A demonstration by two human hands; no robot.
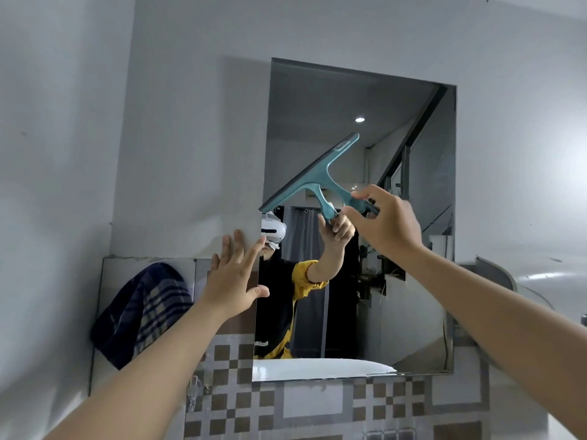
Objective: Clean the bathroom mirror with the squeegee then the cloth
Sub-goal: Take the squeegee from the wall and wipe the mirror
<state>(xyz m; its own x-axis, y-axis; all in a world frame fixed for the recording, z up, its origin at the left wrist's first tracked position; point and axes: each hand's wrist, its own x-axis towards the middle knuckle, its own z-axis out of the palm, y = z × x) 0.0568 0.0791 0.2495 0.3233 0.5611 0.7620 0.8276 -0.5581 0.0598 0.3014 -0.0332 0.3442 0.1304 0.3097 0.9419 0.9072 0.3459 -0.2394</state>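
The right hand [386, 223] pinches the handle of the squeegee [313, 181], a light, stiff tool with its blade tilted toward ten o'clock on the mirror [413, 281]; the left hand [233, 277] is spread, empty.

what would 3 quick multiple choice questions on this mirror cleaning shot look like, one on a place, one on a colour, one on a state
1. Where does the checked cloth hang?
A. left of the mirror
B. right of the mirror
C. above the mirror

2. What colour is the squeegee?
A. red
B. teal
C. white

3. What is the left hand doing?
A. gripping the cloth
B. holding the squeegee
C. open, fingers spread, at the mirror's left edge

Answers:
1 A, the cloth drapes over the wall to the mirror's left.
2 B, its handle and blade holder are teal.
3 C, it holds nothing; the right hand holds the squeegee.
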